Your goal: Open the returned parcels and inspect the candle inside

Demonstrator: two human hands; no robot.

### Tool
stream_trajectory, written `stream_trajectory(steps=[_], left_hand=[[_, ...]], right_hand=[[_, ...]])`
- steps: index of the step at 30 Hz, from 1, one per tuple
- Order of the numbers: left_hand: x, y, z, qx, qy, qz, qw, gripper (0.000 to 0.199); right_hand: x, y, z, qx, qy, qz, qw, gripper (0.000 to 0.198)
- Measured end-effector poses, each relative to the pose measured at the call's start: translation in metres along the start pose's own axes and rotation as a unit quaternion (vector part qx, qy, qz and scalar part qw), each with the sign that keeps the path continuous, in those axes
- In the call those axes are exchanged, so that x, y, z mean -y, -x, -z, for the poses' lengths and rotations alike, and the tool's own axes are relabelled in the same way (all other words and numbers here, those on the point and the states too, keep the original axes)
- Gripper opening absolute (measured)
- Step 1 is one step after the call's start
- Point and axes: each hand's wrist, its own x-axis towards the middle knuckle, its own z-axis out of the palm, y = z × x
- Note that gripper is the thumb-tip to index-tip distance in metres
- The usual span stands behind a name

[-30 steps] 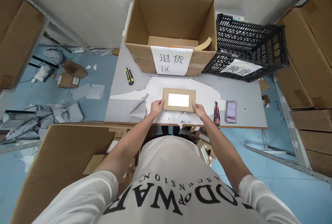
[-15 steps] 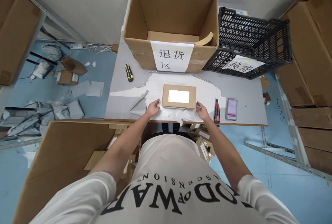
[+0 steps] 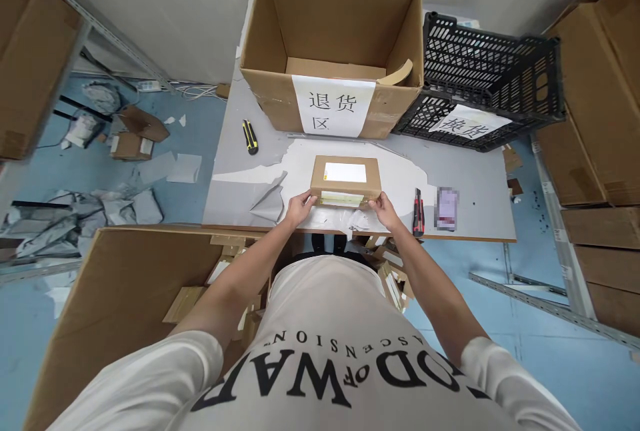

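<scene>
A white shirt with black lettering is nearest, its soft short sleeves ending above bare forearms that stretch forward and converge over the near edge of the table. By the left arm, a big carton of plain brown board stands open, with smaller boxes inside. The left hand has its fingers curled and its thumb forward, closed on the near left corner of the box; the right hand mirrors it, pinching the near right corner. The box, a flat brown cardboard oblong, is thus held between the two hands, over the table's middle near the front edge, its near face showing a glossy yellowish strip and its top a smooth white label. Whether its underside touches the table cannot be told. Under and around it spreads white paper with a ragged outline; to the left lies a creased grey sheet. Right of the right hand are a slim red-and-black cutter and a blurred phone. Farther off, left, lies a yellow-and-black cutter. Behind stand a deep open bin of taped corrugated board, with a white paper sign, and a black crate of latticed plastic.
</scene>
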Motion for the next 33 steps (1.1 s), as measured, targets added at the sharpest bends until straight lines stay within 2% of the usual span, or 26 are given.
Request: stream_trajectory(steps=[2,5,7,10,12,16,18,21,24,29,33], left_hand=[[-0.016,0.002,0.003,-0.023,-0.024,-0.016,0.999,0.044],[-0.036,-0.001,0.005,-0.053,-0.112,-0.024,0.992,0.047],[-0.046,-0.004,0.004,-0.064,-0.168,-0.015,0.984,0.050],[-0.053,-0.011,0.003,-0.072,-0.215,0.007,0.974,0.052],[-0.056,-0.015,0.002,-0.078,-0.224,0.024,0.971,0.051],[-0.058,-0.022,0.001,-0.075,-0.219,0.057,0.971,0.050],[-0.057,-0.025,0.001,-0.074,-0.213,0.062,0.972,0.051],[-0.052,-0.027,0.002,-0.080,-0.201,0.059,0.974,0.051],[-0.039,-0.029,0.004,-0.075,-0.148,0.060,0.984,0.052],[-0.002,-0.022,0.007,-0.025,0.040,0.045,0.998,0.045],[0.024,-0.008,0.001,0.050,0.007,-0.023,0.998,0.055]], right_hand=[[0.016,-0.002,0.002,-0.008,0.034,0.012,0.999,0.034],[0.036,-0.008,0.006,-0.040,0.150,0.004,0.988,0.036],[0.042,-0.013,0.009,-0.048,0.215,-0.010,0.975,0.040],[0.040,-0.018,0.010,-0.048,0.257,-0.037,0.964,0.044],[0.034,-0.022,0.011,-0.055,0.245,-0.050,0.967,0.044],[0.026,-0.030,0.010,-0.056,0.131,-0.074,0.987,0.040],[0.026,-0.032,0.009,-0.052,0.101,-0.102,0.988,0.039],[0.028,-0.031,0.008,-0.059,0.100,-0.131,0.985,0.038],[0.023,-0.028,0.011,-0.048,0.078,-0.123,0.988,0.038],[-0.005,-0.019,0.027,-0.025,0.069,-0.042,0.996,0.038],[-0.025,-0.012,0.027,0.035,0.146,0.012,0.989,0.063]])
